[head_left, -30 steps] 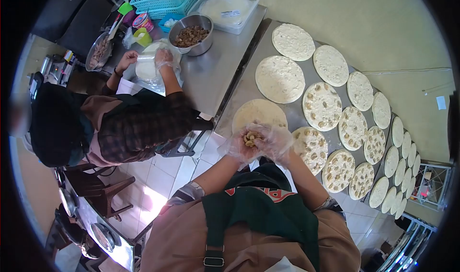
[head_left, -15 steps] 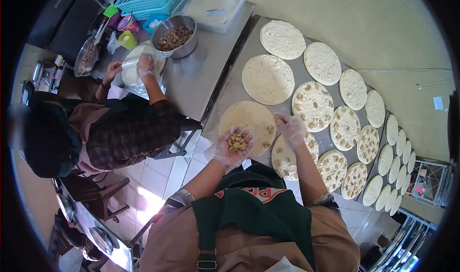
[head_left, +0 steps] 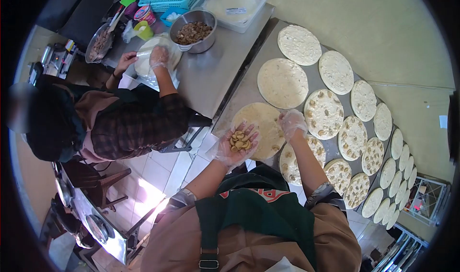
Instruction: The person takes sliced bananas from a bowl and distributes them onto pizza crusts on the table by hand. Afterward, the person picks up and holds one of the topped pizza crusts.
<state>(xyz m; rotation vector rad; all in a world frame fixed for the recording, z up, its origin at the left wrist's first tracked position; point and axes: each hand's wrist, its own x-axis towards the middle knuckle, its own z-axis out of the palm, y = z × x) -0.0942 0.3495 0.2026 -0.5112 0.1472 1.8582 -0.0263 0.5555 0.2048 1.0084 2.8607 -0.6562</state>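
My left hand (head_left: pixel 227 148), in a clear plastic glove, is palm up and cups a small heap of mushroom slices (head_left: pixel 241 141). It is above the near-left part of a round pizza base (head_left: pixel 254 113), which carries a few slices at its right side. At that base's right edge is my gloved right hand (head_left: pixel 293 124), its fingers drawn together in a pinch; whatever they hold is hidden. Just right of this hand lies a pizza base dotted with mushroom slices (head_left: pixel 324 114). A partly topped base (head_left: pixel 290 164) is half covered by my right forearm.
Several more bases, some plain like the pale one (head_left: pixel 282 83), cover the metal table (head_left: pixel 230 110). At left, a co-worker's gloved hand (head_left: pixel 159 57) handles plastic over flat rounds. Near it stand a pot of brown filling (head_left: pixel 193 32), a clear tub (head_left: pixel 256 20) and blue baskets (head_left: pixel 167 4).
The whole view has shifted, so the tables appear farther right. My right hand has moved slightly left over the base's edge. My left hand still cups the mushroom slices.
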